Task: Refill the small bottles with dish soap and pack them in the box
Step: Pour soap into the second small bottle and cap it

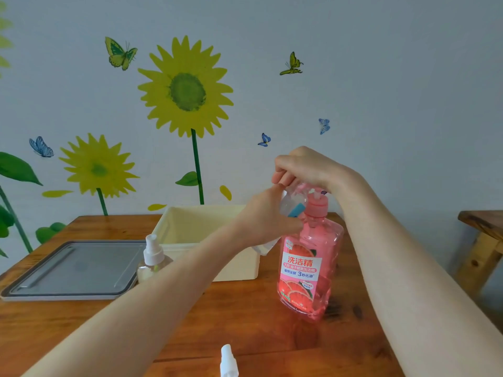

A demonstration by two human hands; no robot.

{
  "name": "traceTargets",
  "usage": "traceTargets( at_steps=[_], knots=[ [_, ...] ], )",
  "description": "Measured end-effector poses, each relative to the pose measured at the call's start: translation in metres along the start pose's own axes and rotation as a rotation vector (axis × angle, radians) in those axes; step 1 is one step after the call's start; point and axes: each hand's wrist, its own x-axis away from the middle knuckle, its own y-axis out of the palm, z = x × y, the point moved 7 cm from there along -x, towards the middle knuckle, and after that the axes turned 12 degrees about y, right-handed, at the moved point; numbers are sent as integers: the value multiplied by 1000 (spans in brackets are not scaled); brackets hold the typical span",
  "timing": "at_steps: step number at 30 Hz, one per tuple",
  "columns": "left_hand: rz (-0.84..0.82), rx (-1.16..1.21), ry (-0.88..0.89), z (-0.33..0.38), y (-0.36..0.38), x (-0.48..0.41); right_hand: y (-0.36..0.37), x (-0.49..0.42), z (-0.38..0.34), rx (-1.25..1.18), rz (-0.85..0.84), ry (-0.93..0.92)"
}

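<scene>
Centre right of frame: pink dish soap bottle (pixel 310 268) upright on wooden table (pixel 245 322). Right hand (pixel 302 167) on top of it, fingers curled down over the pump head. Left hand (pixel 265 219) grips small clear bottle (pixel 290 204), tilted, its mouth up by the pump. Cream box (pixel 190 227) just behind, open. Left: spray bottle (pixel 152 262), grey lid (pixel 76 268). Bottom edge: white spray head (pixel 228 360).

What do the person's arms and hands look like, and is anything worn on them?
The left forearm and the right forearm are bare as far as the picture shows them; no sleeves are in view. The left hand and the right hand wear no gloves. No ring, watch or bracelet shows on the visible sides.
</scene>
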Motion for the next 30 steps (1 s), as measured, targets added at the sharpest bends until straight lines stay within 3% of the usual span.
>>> traceTargets(
  at_steps=[20,25,30],
  knots=[
    [11,97,-19,-11,17,9,7,-1,10,-111,-10,-38],
    [-25,40,-19,-2,4,2,3,2,2,-2,-23,-3],
    [-5,88,-35,-7,8,4,1,-1,5,-103,3,-35]
  ],
)
